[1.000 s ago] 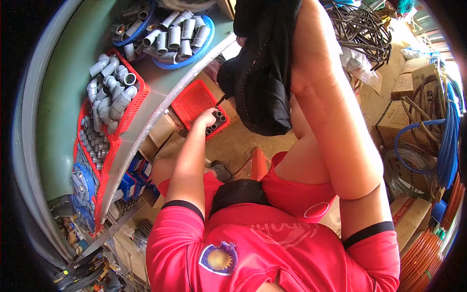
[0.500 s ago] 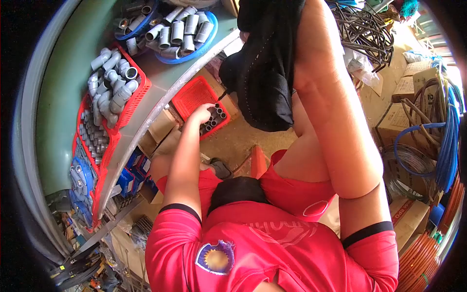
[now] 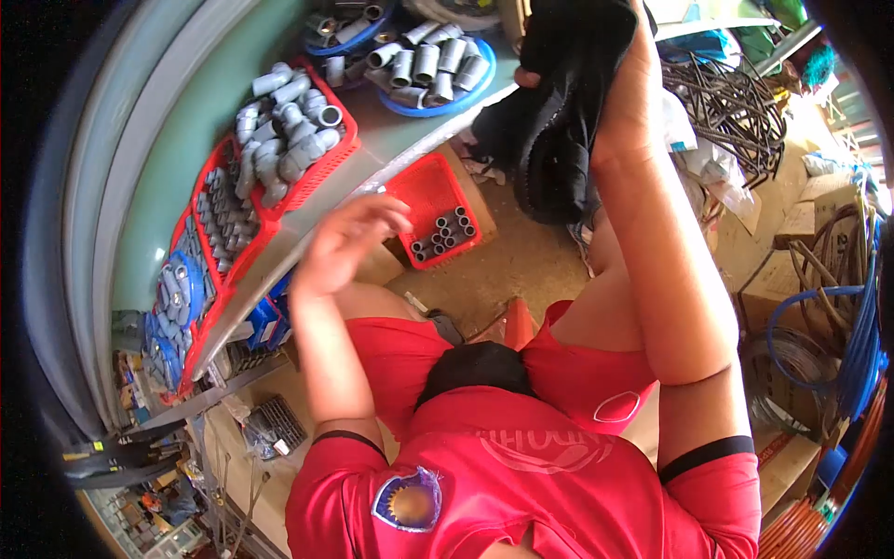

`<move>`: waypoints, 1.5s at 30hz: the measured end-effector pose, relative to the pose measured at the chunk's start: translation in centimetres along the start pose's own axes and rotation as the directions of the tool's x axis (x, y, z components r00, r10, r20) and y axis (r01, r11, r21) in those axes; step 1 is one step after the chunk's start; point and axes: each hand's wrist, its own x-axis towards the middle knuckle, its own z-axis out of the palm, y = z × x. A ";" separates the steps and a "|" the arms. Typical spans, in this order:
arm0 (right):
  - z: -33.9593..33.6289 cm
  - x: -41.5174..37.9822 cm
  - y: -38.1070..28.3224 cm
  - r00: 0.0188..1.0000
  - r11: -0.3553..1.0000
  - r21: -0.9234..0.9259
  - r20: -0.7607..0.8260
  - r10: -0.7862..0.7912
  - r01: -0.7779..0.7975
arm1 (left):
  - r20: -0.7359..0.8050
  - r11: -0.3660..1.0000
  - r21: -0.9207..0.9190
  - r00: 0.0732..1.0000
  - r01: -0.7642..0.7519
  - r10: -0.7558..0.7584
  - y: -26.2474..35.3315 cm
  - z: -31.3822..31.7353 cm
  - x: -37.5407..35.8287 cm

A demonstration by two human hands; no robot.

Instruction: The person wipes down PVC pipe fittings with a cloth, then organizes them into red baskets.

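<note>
My left hand (image 3: 345, 238) is raised between the bench edge and the red basket (image 3: 414, 186) on the floor. Its fingers are stretched out, slightly blurred, and nothing shows in them. Short grey pipe fittings (image 3: 445, 233) stand in the near right part of that basket. At the top, my right hand (image 3: 638, 98) grips a bunched black cloth item (image 3: 568, 121) with a stitched or zip-like line. The cloth hides most of that hand's fingers; one fingertip shows at its left side.
The green bench (image 3: 382, 149) on the left carries a red basket of grey elbow fittings (image 3: 289, 130) and a blue basin of grey couplings (image 3: 428, 65). Bent dark rods (image 3: 726, 112), cardboard boxes (image 3: 773, 289) and coiled blue hose (image 3: 857, 326) lie on the right.
My left hand has come out of the floor basket, moving up and left, and its fingers have spread. My right hand has shifted the black cloth slightly up and to the right.
</note>
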 end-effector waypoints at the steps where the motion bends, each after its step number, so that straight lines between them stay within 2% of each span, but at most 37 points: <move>1: -0.5 0.5 0.3 1.000 0.999 -0.031 -0.003 -0.007 0.007 | -0.166 0.998 0.064 0.985 -0.026 0.036 1.5 -1.5 -0.6; 2: -0.4 0.6 0.6 1.000 0.998 -0.062 -0.002 -0.014 0.014 | -0.327 0.990 0.132 0.941 -0.040 0.082 2.7 -3.0 -0.8; 3: 0.8 0.0 0.2 0.998 0.997 -0.080 -0.071 0.001 -0.007 | -0.440 0.951 0.309 0.891 0.032 0.113 3.9 -4.3 -0.3; 4: 0.2 0.4 0.6 0.999 0.998 -0.046 0.026 0.031 -0.030 | -0.537 0.877 0.463 0.827 0.126 0.165 4.8 -5.7 0.3; 5: -1.7 1.3 1.6 0.991 0.998 -0.016 0.124 0.054 -0.053 | -0.501 0.637 0.741 0.805 0.211 0.317 4.3 -7.4 0.8; 6: -2.8 1.9 2.4 0.973 0.997 0.011 0.220 0.072 -0.076 | -0.414 0.308 0.903 0.796 0.298 0.443 4.0 -8.6 0.9; 7: -2.3 1.9 2.7 0.982 0.999 -0.021 0.185 0.046 -0.043 | -0.477 0.146 0.879 0.827 0.454 0.297 4.6 -8.1 0.9; 8: -2.0 1.6 2.9 0.991 0.995 -0.086 0.121 0.051 -0.040 | -0.473 0.111 0.881 0.841 0.460 0.264 4.4 -7.8 1.3; 10: -2.0 2.0 3.5 0.993 0.992 -0.113 0.100 0.066 -0.054 | -0.498 0.137 0.867 0.821 0.479 0.279 3.8 -7.2 1.9; 11: -2.3 2.3 3.9 0.986 0.994 -0.108 0.159 0.052 -0.035 | -0.483 0.129 0.875 0.821 0.467 0.306 3.7 -7.0 1.9; 14: -1.6 2.0 4.3 0.995 0.981 -0.187 0.076 0.059 -0.043 | -0.464 0.170 0.886 0.817 0.432 0.343 2.8 -7.9 1.8; 15: -1.1 1.9 4.6 0.997 0.983 -0.172 0.035 0.062 -0.055 | -0.494 0.223 0.869 0.796 0.441 0.351 2.9 -8.0 1.7; 19: -1.1 2.2 5.6 0.995 0.975 -0.196 -0.027 0.097 -0.100 | -0.485 0.293 0.871 0.787 0.395 0.380 3.2 -7.9 1.1; 22: -1.2 2.3 6.0 0.982 0.956 -0.225 -0.016 0.190 -0.189 | -0.472 0.201 0.882 0.797 0.427 0.376 2.1 -7.9 1.0; 23: -1.1 2.4 6.2 0.976 0.939 -0.267 -0.080 0.201 -0.216 | -0.477 0.196 0.879 0.785 0.435 0.395 1.8 -7.8 1.0; 26: -1.1 2.6 7.0 0.983 0.944 -0.278 -0.089 0.158 -0.177 | -0.475 0.226 0.879 0.731 0.420 0.490 1.9 -7.5 0.5; 28: -1.9 2.9 7.0 0.983 0.952 -0.246 -0.048 0.177 -0.184 | -0.510 0.335 0.859 0.606 0.386 0.611 1.6 -8.8 -0.7; 30: -1.6 2.2 6.6 0.984 0.960 -0.216 -0.048 0.173 -0.179 | -0.581 0.357 0.803 0.492 0.477 0.649 0.3 -12.1 -3.3; 32: -1.3 2.1 6.4 0.987 0.968 -0.196 -0.017 0.157 -0.158 | -0.673 0.445 0.739 0.512 0.506 0.534 -1.5 -15.9 -6.9; 35: -0.5 1.8 5.9 0.991 0.968 -0.215 -0.003 0.135 -0.132 | -0.795 0.396 0.604 0.563 0.692 0.227 -0.9 -17.3 -11.3; 38: -0.1 2.1 6.1 0.989 0.962 -0.232 0.008 0.147 -0.141 | -0.763 0.557 0.556 0.645 0.617 0.047 -3.3 -19.0 -13.4; 39: -0.5 2.5 6.1 0.981 0.961 -0.220 0.055 0.187 -0.171 | -0.765 0.632 0.528 0.641 0.567 0.064 -3.9 -19.1 -13.5; 42: -0.9 3.0 7.0 0.983 0.960 -0.226 0.049 0.178 -0.163 | -0.768 0.522 0.568 0.638 0.636 0.058 -4.8 -19.8 -13.2; 45: -0.4 2.9 8.1 0.977 0.947 -0.247 -0.001 0.213 -0.207 | -0.797 0.555 0.497 0.603 0.667 -0.011 -5.2 -20.1 -12.6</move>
